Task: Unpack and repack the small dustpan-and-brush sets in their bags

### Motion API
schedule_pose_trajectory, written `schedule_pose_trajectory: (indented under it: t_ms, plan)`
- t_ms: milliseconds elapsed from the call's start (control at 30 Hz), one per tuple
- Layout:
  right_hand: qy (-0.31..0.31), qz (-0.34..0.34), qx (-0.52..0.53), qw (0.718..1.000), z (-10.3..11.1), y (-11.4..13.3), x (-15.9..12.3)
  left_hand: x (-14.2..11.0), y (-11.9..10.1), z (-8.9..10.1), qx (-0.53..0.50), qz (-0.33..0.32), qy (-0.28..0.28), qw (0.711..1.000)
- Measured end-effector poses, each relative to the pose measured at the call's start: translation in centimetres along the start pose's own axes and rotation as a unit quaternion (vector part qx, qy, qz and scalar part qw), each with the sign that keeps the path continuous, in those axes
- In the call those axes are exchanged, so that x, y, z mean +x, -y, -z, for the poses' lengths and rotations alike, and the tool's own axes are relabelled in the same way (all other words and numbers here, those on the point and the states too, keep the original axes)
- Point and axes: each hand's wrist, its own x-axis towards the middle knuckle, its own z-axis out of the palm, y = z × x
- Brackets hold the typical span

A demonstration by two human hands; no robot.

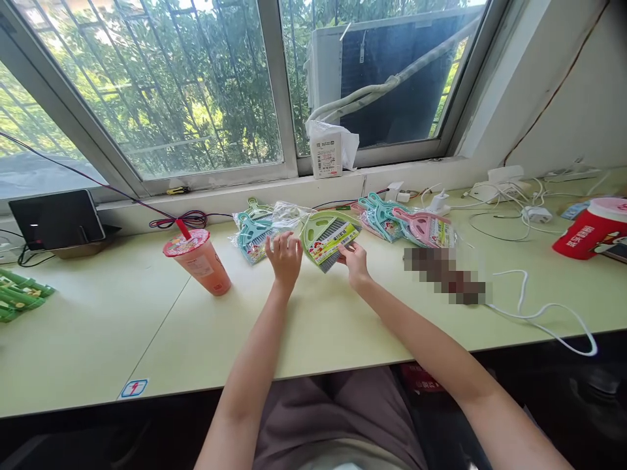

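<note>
My right hand [355, 264] pinches the lower right edge of a small green dustpan-and-brush set [327, 240] with a yellow printed label and grey bristles. The set is tilted, its bristles facing down to the right. At its left, my left hand [285, 260] has loosely bent fingers somewhat apart; its thumb is hidden. Clear plastic wrapping [290, 214] lies just beyond those fingers. Behind the left hand is a wrapped blue dustpan set [253, 236] with a green one [257, 207]. To the right lie more sets, blue [381, 214] and pink [425, 225].
A drink cup [204, 264] with a red straw stands left on the table [196, 346]. Further left are a tablet [57, 219] and green packets [22, 294]. A blurred patch [445, 274], white cable [563, 310], chargers and a red cup [578, 232] are at right.
</note>
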Motion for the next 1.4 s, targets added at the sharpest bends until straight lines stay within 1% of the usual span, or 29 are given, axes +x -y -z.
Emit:
schedule_pose_trajectory:
  t_ms: [100,167,233,333,367,400,433,500,533,567,600,633,700,767,833,933,1000,1067,1100,1133,1167,1233,1333,1400]
  plan:
    - [0.077,0.01,-0.03,0.997,-0.2,0.3,-0.3,0.2,-0.7,0.6,-0.068,0.038,0.029,0.997]
    - [0.108,0.017,-0.047,0.993,-0.4,0.4,-0.3,0.3,-1.0,0.8,-0.101,0.05,0.036,0.993]
    - [0.112,0.021,-0.052,0.992,-0.5,0.3,-0.2,0.1,-1.2,0.6,-0.117,0.033,0.048,0.991]
    - [0.099,0.02,-0.039,0.994,-0.5,-0.2,-0.1,-0.5,-1.9,-0.1,-0.137,-0.012,0.09,0.986]
    - [0.092,0.019,-0.027,0.995,-0.5,-0.3,-0.1,-0.8,-2.2,-0.3,-0.143,-0.008,0.09,0.986]
    - [0.083,0.019,-0.013,0.996,-0.4,-0.4,0.0,-0.9,-2.4,-0.5,-0.146,0.014,0.073,0.986]
    - [0.076,0.018,0.001,0.997,-0.4,-0.4,0.0,-1.0,-2.6,-0.5,-0.147,0.052,0.04,0.987]
    - [0.071,0.019,0.026,0.997,-0.3,-0.4,0.0,-0.7,-2.7,-0.5,-0.154,0.151,-0.048,0.975]
    - [0.073,0.02,0.035,0.997,-0.3,-0.3,0.0,-0.4,-2.5,-0.4,-0.167,0.198,-0.088,0.962]
    - [0.077,0.021,0.04,0.996,-0.3,-0.2,-0.1,0.0,-2.2,-0.2,-0.193,0.239,-0.115,0.945]
    - [0.083,0.022,0.04,0.996,-0.3,-0.1,-0.1,0.5,-1.8,-0.1,-0.235,0.273,-0.125,0.924]
    - [0.088,0.024,0.037,0.995,-0.3,-0.1,-0.2,0.9,-1.3,0.0,-0.292,0.3,-0.119,0.9]
    - [0.096,0.028,0.023,0.995,-0.5,-0.1,-0.4,1.6,-0.4,-0.1,-0.42,0.335,-0.07,0.841]
    - [0.092,0.037,0.011,0.995,-0.8,-0.3,-0.6,1.8,0.0,-0.5,-0.523,0.342,0.007,0.78]
    - [0.071,0.053,0.009,0.996,-0.9,-0.6,-0.7,1.3,-0.4,-1.2,-0.577,0.339,0.074,0.74]
    - [0.02,0.078,0.007,0.997,-0.8,-0.9,-0.4,0.0,-2.0,-2.3,-0.602,0.343,0.155,0.704]
    - [-0.011,0.086,0.0,0.996,-0.4,-0.8,0.0,-0.9,-2.9,-2.9,-0.604,0.334,0.231,0.686]
    - [-0.031,0.083,-0.001,0.996,0.0,-0.6,0.5,-1.4,-3.4,-3.2,-0.595,0.313,0.297,0.678]
    - [-0.038,0.077,0.002,0.996,0.2,-0.4,0.7,-1.4,-3.4,-3.3,-0.589,0.305,0.311,0.681]
    - [-0.043,0.069,0.009,0.997,0.4,-0.3,0.9,-1.4,-3.3,-3.2,-0.583,0.3,0.309,0.689]
    - [-0.045,0.06,0.018,0.997,0.4,-0.1,1.0,-1.3,-3.1,-3.2,-0.58,0.299,0.295,0.698]
    - [-0.038,0.043,0.037,0.998,0.4,0.0,1.0,-0.8,-2.7,-2.9,-0.589,0.301,0.251,0.707]
    - [0.011,0.021,0.036,0.999,0.0,0.1,0.4,0.0,-2.1,-2.4,-0.625,0.308,0.182,0.694]
    - [0.055,0.012,0.013,0.998,-0.4,0.1,-0.1,0.2,-1.8,-2.3,-0.632,0.33,0.14,0.687]
